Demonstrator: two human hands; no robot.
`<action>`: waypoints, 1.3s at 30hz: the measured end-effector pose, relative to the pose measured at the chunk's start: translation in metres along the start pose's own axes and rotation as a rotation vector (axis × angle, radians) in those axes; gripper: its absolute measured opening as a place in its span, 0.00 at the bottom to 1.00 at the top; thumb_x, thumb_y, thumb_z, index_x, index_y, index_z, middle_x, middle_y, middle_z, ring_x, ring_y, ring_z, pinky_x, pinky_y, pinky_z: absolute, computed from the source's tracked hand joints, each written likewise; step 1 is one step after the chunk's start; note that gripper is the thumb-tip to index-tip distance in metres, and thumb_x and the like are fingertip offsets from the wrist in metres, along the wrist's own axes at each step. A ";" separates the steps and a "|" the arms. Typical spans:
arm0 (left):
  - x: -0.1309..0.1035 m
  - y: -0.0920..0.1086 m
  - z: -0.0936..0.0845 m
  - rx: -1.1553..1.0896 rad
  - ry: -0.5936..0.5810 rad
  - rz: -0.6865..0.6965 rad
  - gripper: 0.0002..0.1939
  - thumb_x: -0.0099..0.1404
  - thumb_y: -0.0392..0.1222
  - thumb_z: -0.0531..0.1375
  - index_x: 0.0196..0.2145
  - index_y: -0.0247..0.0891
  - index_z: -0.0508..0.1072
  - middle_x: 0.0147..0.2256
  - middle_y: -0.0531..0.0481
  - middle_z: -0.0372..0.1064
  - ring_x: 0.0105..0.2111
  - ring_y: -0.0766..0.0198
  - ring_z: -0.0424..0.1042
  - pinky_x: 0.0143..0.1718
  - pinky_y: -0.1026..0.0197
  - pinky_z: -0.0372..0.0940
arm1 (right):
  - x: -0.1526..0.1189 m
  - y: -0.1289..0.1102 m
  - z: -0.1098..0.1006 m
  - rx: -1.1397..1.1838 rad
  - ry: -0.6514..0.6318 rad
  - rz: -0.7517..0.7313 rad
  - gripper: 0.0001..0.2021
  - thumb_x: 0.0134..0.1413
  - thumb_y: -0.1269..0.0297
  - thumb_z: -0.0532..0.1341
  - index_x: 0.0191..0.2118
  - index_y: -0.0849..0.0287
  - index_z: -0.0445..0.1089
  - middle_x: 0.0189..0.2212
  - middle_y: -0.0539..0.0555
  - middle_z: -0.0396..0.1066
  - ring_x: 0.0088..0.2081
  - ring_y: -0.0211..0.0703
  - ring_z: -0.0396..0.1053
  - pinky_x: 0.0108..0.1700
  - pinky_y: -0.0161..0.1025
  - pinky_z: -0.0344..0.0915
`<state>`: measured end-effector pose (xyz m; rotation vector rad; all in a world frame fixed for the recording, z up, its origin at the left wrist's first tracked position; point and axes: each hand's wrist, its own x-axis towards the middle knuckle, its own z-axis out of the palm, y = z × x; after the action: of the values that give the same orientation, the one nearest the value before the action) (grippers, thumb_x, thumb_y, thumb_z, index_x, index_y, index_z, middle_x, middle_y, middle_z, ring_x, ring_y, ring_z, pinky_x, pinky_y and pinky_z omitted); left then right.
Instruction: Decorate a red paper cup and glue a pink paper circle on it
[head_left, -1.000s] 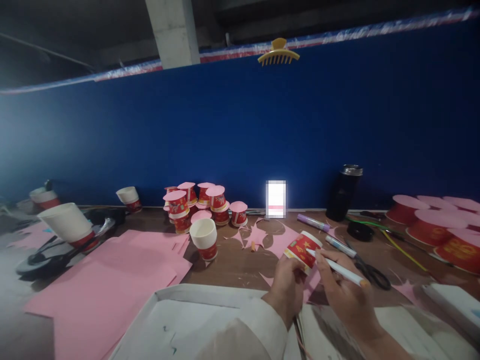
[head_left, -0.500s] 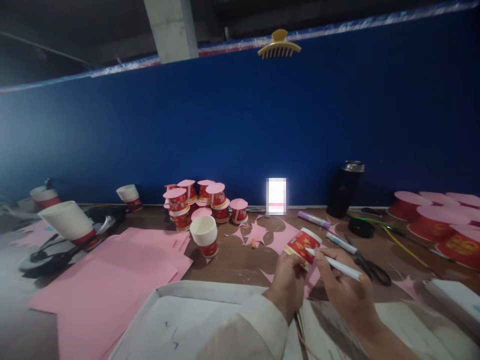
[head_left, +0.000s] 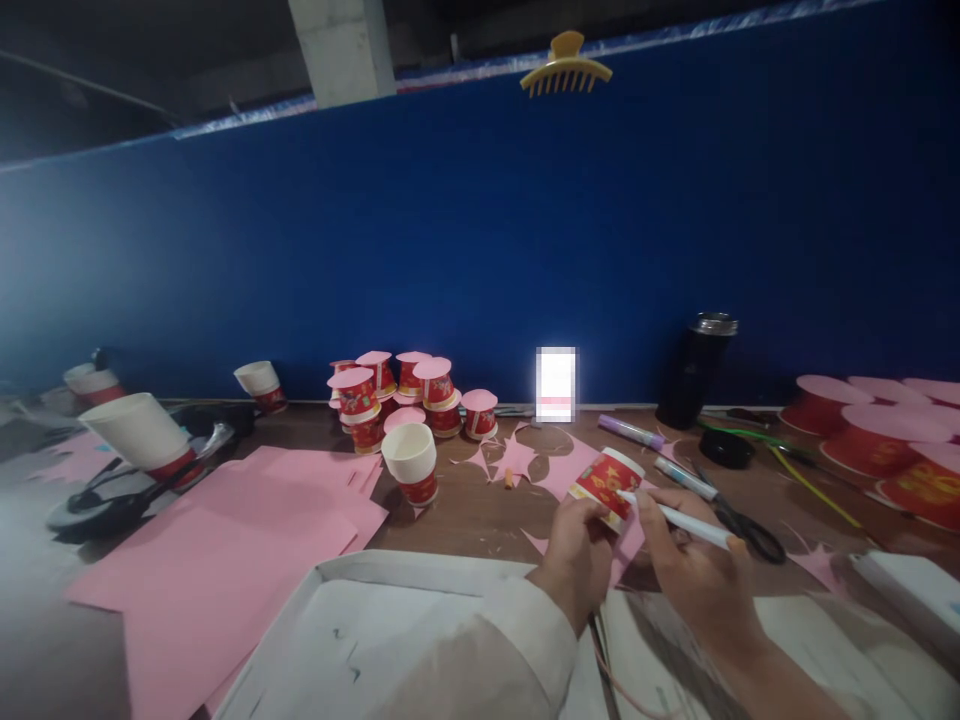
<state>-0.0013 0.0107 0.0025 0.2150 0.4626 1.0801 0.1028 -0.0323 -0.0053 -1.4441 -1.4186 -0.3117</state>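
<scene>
My left hand [head_left: 579, 556] grips a red paper cup [head_left: 606, 478] with gold print and a white rim, tilted over the table. Between the fingers of my right hand [head_left: 701, 565] is a white pen [head_left: 686, 521], its tip at the side of the cup. Pink paper shows beneath the cup, between the two hands. Left of my hands an upright paper cup [head_left: 410, 457] stands with its white mouth up. Farther back are several stacked red cups with pink paper discs [head_left: 352, 378] on them.
Large pink sheets [head_left: 232, 530] cover the left side. A white tray [head_left: 390, 575] lies in front. Scissors [head_left: 754, 530], two markers [head_left: 631, 432] and a black bottle [head_left: 691, 370] are at the right, with more disc-topped red cups [head_left: 874, 450]. Behind rises a blue panel [head_left: 450, 220].
The whole view has shifted slightly. The cup remains in my left hand and the pen in my right, with the pen tip still at the cup's side.
</scene>
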 end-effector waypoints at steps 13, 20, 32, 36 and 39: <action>0.002 -0.001 -0.001 0.006 -0.009 0.000 0.15 0.39 0.27 0.59 0.29 0.31 0.76 0.29 0.46 0.72 0.31 0.63 0.71 0.39 0.63 0.67 | 0.002 -0.004 -0.001 -0.033 0.060 0.020 0.15 0.66 0.51 0.57 0.36 0.55 0.74 0.31 0.54 0.79 0.36 0.47 0.78 0.41 0.40 0.70; 0.001 -0.003 -0.003 0.028 -0.039 0.012 0.17 0.39 0.27 0.59 0.31 0.32 0.76 0.30 0.47 0.73 0.31 0.63 0.71 0.39 0.63 0.66 | 0.000 0.000 0.001 -0.014 0.030 0.095 0.18 0.65 0.48 0.57 0.38 0.56 0.75 0.33 0.57 0.79 0.38 0.50 0.78 0.42 0.43 0.70; -0.002 -0.002 -0.004 0.043 -0.011 -0.100 0.19 0.39 0.28 0.59 0.33 0.35 0.75 0.28 0.50 0.71 0.30 0.63 0.69 0.40 0.60 0.68 | 0.000 0.000 0.001 0.051 -0.014 0.150 0.16 0.64 0.48 0.58 0.39 0.55 0.75 0.34 0.56 0.78 0.38 0.51 0.76 0.43 0.46 0.71; 0.000 0.001 -0.004 -0.051 -0.033 -0.064 0.17 0.40 0.27 0.59 0.31 0.32 0.75 0.31 0.45 0.74 0.33 0.61 0.72 0.43 0.61 0.68 | 0.003 -0.006 -0.004 0.119 0.048 0.168 0.18 0.64 0.47 0.58 0.41 0.57 0.74 0.38 0.60 0.77 0.43 0.55 0.75 0.47 0.50 0.70; 0.000 0.005 -0.002 -0.107 -0.046 -0.075 0.17 0.41 0.28 0.59 0.33 0.33 0.75 0.32 0.44 0.74 0.33 0.59 0.73 0.42 0.57 0.69 | 0.006 -0.013 -0.005 0.138 0.108 0.204 0.19 0.64 0.47 0.57 0.46 0.57 0.75 0.41 0.60 0.77 0.43 0.53 0.75 0.50 0.50 0.69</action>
<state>-0.0056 0.0128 0.0029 0.1271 0.3682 1.0214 0.0957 -0.0363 0.0076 -1.4234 -1.1718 -0.1573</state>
